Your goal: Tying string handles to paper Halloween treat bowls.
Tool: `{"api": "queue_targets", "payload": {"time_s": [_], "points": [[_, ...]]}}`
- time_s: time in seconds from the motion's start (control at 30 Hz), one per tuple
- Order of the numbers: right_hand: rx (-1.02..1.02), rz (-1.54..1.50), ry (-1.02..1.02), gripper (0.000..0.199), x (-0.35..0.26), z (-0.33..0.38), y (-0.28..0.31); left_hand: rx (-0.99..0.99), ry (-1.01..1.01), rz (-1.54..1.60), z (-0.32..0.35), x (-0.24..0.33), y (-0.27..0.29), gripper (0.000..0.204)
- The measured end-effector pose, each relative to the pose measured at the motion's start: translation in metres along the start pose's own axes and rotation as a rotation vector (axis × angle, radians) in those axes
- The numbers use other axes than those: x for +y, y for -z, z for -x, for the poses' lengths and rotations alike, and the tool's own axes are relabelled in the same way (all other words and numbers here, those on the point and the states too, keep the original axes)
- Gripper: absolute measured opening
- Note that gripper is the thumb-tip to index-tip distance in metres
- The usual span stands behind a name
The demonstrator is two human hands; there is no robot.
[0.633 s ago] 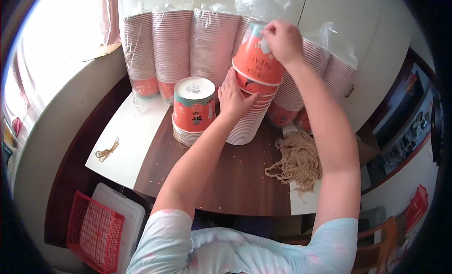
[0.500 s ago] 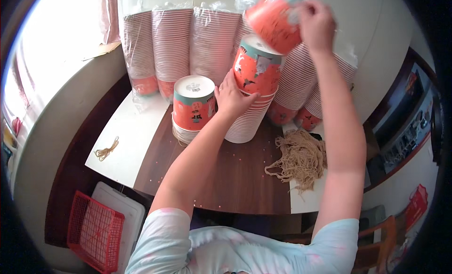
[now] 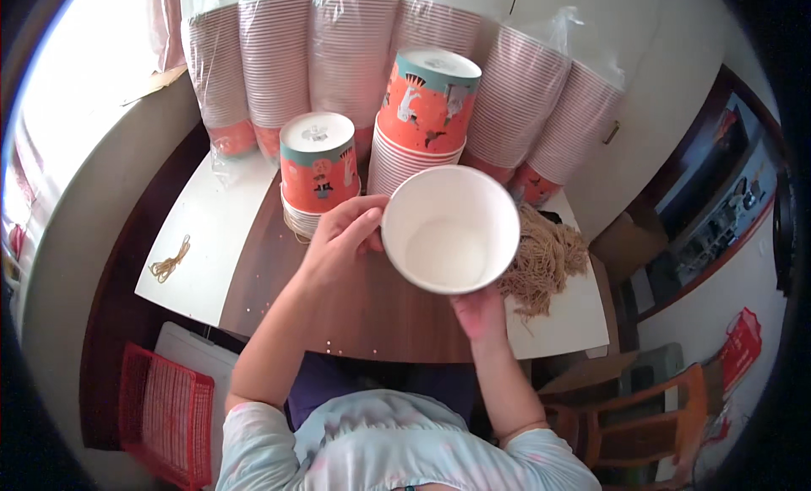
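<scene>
Paper cup (image 3: 450,228) is up off the counter (image 3: 287,280), held mid-air over the dark wood part, mouth facing the camera. White inside, nothing in it. Outside of the cup can't be seen from here.

Both hands on it:
- Left hand (image 3: 342,238): grip closed lightly on the cup's left rim, thumb and fingers curled against the edge.
- Right hand (image 3: 480,314): grip on the cup from underneath at the near side; fingers hidden behind the cup, so can't tell how far they wrap.

Just behind the cup: tall stack of orange cups (image 3: 422,119), upside down, teal band at the top. To its left, a shorter stack (image 3: 318,166) of the same kind, also inverted, just past the left hand.

Right of the cup: pile of tan string (image 3: 541,259) on the white part of the counter, partly covered by the cup's rim.

Along the back wall: row of bagged cup sleeves (image 3: 346,60) in clear plastic, leaning on the wall.

Far left on the counter: small bundle of rubber bands (image 3: 171,261), well apart from the hands.

On the floor at lower left: red basket (image 3: 165,411). Lower right: wooden chair (image 3: 659,415).
</scene>
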State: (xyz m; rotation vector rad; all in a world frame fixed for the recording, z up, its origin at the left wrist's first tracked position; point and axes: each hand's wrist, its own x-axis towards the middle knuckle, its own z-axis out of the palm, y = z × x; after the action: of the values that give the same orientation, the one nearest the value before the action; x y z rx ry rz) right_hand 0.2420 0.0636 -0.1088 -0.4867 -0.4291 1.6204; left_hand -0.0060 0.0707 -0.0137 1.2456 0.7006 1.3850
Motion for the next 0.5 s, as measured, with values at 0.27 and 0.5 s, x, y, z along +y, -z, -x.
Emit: {"api": "queue_targets", "payload": {"time_s": [0.27, 0.5], "points": [[-0.141, 0.113, -0.491, 0.046, 0.028, 0.014, 0.006, -0.06, 0.158, -0.556, 0.007, 0.029, 0.012, 0.034], [0.041, 0.296, -0.647, 0.031, 0.035, 0.005, 0.022, -0.162, 0.24, -0.732, 0.006, 0.021, 0.01, 0.023]]}}
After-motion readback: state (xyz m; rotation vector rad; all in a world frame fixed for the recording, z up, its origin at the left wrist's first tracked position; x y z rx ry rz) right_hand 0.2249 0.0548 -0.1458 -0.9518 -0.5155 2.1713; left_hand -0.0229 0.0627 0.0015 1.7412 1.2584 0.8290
